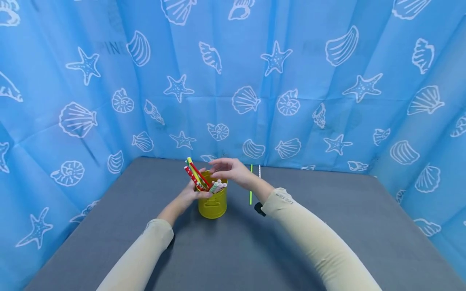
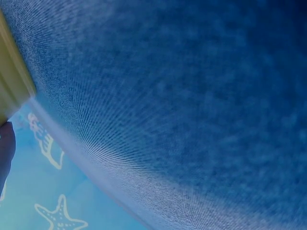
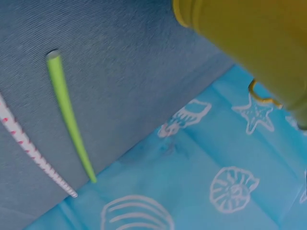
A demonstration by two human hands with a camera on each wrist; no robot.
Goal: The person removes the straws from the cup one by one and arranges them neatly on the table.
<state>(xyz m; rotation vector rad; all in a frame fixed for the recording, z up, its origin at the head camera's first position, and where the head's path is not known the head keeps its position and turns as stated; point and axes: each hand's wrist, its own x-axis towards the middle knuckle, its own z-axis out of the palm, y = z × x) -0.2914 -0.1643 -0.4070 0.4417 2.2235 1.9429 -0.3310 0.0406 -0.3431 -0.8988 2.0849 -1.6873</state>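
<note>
A yellow bucket stands on the grey table, holding several paper straws. Red and yellow straws lean to the left over its rim, while pale-tipped ones lean toward the front. My left hand grips the bucket's left side near the rim, its thumb across the front; in the left wrist view a finger shows at the bucket's edge. My right hand hovers over the right side of the rim, fingers loosely bent, with nothing visible in them. Part of the bucket also fills the right wrist view's upper corner.
To the right of the bucket a green straw and a white straw with red marks lie on the table. A blue curtain with white shells and starfish stands behind and along both sides.
</note>
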